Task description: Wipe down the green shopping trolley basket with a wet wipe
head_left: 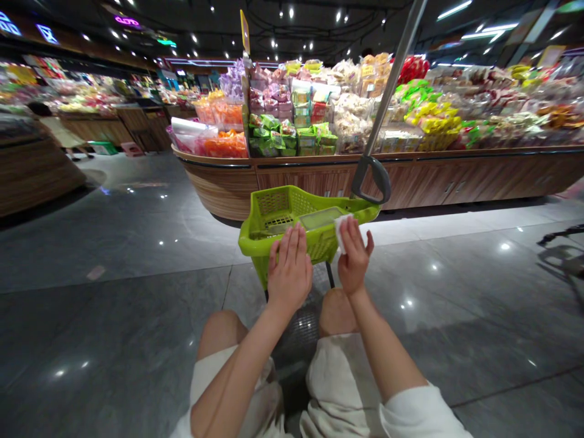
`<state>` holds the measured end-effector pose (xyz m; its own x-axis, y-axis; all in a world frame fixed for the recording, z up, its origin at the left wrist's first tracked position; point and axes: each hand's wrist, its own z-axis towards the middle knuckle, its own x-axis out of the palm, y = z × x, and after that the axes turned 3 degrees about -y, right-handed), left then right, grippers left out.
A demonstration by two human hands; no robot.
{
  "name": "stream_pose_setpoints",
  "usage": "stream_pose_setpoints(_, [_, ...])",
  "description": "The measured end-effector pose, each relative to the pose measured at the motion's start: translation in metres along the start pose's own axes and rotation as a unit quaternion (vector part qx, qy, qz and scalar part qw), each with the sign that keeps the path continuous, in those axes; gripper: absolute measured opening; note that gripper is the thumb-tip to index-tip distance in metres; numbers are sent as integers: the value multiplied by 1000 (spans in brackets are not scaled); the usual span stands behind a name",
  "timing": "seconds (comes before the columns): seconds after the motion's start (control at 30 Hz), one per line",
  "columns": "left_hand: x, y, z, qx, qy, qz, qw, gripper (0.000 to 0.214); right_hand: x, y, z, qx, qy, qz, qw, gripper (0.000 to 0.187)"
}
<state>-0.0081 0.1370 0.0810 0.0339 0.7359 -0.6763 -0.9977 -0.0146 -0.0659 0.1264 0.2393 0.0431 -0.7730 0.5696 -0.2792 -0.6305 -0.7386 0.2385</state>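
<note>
A lime-green shopping basket (269, 210) on a wheeled stand sits on the floor right in front of my knees. My left hand (288, 269) lies flat against its near wall, fingers stretched out and together, holding nothing. My right hand (353, 255) is beside the basket's right corner, fingers pinched on a small white cloth or tissue (340, 232) that touches the rim. A pale flat packet (322, 218) lies inside the basket. The basket's grey pull handle (371, 176) rises up and to the right above my right hand.
A long curved wooden display counter (319, 173) heaped with bagged snacks stands just behind the basket. Polished grey tile floor (137, 274) stretches left and right. More shelves stand at the far left, and a dark cart frame (563, 252) shows at the right edge.
</note>
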Motion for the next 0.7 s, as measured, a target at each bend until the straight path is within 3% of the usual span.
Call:
stream_pose_setpoints(0.07, [0,0,0,-1,-1,0,1000,65,1,-5,1,66,-41,-8,997,69])
stream_pose_setpoints(0.1, [0,0,0,-2,-1,1,1000,65,1,-4,1,62,-41,-9,997,69])
stream_pose_setpoints(0.23, [1,1,-1,4,-2,2,1000,64,0,13,-4,-116,62,7,991,64])
stream_pose_setpoints(0.3, [0,1,-1,5,-2,2,1000,63,-1,12,-4,-137,74,13,988,63])
stream_pose_setpoints(0.43, [-1,-1,0,1,-3,1,1000,64,1,-7,1,35,-14,15,999,67])
stream_pose_setpoints(0.5, [-1,-1,0,2,-7,1,1000,64,3,-7,2,71,-37,12,997,68])
stream_pose_setpoints(0.7, [0,-1,-1,7,-4,10,1000,62,2,19,-7,-135,58,36,988,65])
